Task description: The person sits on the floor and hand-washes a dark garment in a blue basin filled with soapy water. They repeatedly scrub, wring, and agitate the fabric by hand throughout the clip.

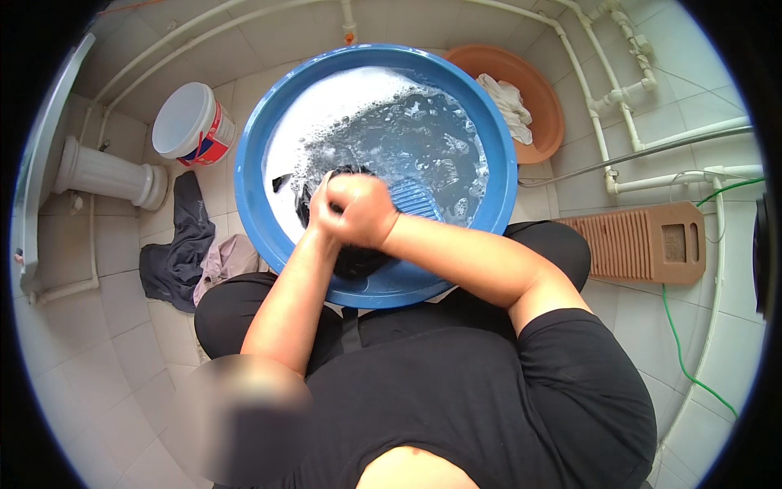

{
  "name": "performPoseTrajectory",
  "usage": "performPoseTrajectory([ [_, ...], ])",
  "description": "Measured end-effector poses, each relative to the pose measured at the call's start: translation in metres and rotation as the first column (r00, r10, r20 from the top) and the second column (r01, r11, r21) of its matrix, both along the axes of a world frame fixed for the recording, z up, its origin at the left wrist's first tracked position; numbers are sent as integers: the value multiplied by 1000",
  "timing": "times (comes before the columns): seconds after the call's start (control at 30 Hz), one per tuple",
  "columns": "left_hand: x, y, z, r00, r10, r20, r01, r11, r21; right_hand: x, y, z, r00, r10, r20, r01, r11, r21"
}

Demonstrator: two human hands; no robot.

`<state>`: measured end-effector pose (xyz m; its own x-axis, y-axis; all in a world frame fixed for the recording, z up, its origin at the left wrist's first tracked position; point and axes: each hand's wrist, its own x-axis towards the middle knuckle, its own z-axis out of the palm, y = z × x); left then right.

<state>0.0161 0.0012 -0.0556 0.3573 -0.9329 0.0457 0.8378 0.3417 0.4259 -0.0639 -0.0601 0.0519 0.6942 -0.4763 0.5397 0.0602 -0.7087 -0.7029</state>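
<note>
My right hand [361, 210] is closed in a fist over the near left part of a big blue basin [503, 147]. Against it presses my left hand [321, 204], also closed and partly covered by the right. Both grip a bunched black garment [358, 262], which shows above and below the fists; its exact kind is hidden by the folds. A blue ribbed washboard [417, 201] stands in the basin just right of my hands, its lower part under the right forearm. Grey soapy water [407, 134] fills the basin, with thick white foam [305, 110] along its left and far sides.
A white bucket [183, 122] stands left of the basin, near a white pedestal [110, 175]. Dark clothing [181, 253] and a pinkish cloth [230, 259] lie on the tiles. At right are an orange basin [547, 122] with white cloth [507, 102], a brown washboard [627, 243], pipes and a green hose [680, 359].
</note>
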Motion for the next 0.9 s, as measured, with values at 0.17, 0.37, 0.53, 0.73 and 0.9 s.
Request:
performPoseTrajectory([
  [0.17,-13,-20,60,990,141,25,-103,579,809,5,-31,-38,992,-113,-54,117,989,94],
  [0.37,2,-25,49,975,168,-147,-16,710,704,-14,-152,-85,799,-169,-578,359,904,231],
  [0.53,12,-22,29,951,288,112,-282,659,697,-50,-157,-111,593,-134,-794,311,947,73],
  [0.73,5,-28,27,953,177,247,-296,723,625,-32,-122,-96,854,-276,-440,342,937,76],
  [0.9,6,-16,63,998,15,-54,12,883,469,-9,-27,-17,978,207,11,-206,965,163],
])
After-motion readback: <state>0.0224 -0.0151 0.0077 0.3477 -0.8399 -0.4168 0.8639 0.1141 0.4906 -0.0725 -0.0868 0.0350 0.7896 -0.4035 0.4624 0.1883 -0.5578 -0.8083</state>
